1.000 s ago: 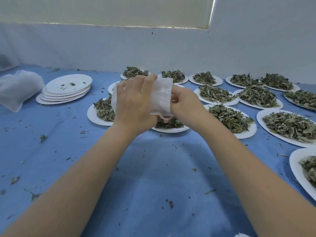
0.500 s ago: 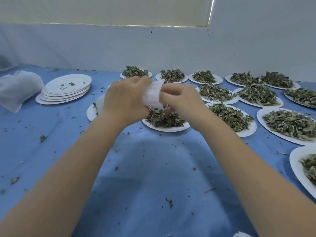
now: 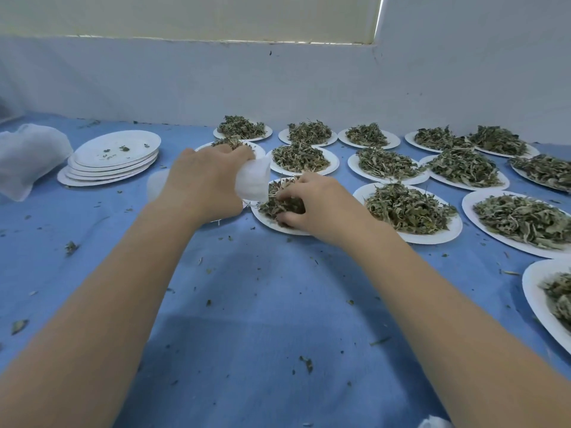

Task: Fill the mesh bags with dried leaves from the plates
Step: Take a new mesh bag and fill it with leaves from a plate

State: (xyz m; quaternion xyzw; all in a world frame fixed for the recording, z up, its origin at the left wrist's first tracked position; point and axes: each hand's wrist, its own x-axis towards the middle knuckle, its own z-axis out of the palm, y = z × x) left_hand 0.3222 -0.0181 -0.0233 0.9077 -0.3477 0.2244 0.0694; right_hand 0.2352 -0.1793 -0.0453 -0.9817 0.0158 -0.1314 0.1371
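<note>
My left hand (image 3: 202, 183) grips a small white mesh bag (image 3: 252, 180), held low with its mouth toward the near white plate (image 3: 268, 222). On that plate lies a heap of dried leaves (image 3: 278, 202), and my right hand (image 3: 315, 205) has its fingers curled into the heap, gripping leaves. Bag and heap almost touch. Several more plates heaped with dried leaves (image 3: 408, 208) spread to the right and toward the wall.
A stack of emptied white plates (image 3: 114, 157) stands at the left on the blue cloth (image 3: 247, 304). A larger white mesh sack (image 3: 27, 156) lies at the far left. Leaf crumbs dot the cloth. Another white plate (image 3: 537, 301) sits at the right edge.
Both hands have come down from in front of me to the near plate. The right hand left the bag's mouth and dug into the leaves; the left hand lowered the bag beside them.
</note>
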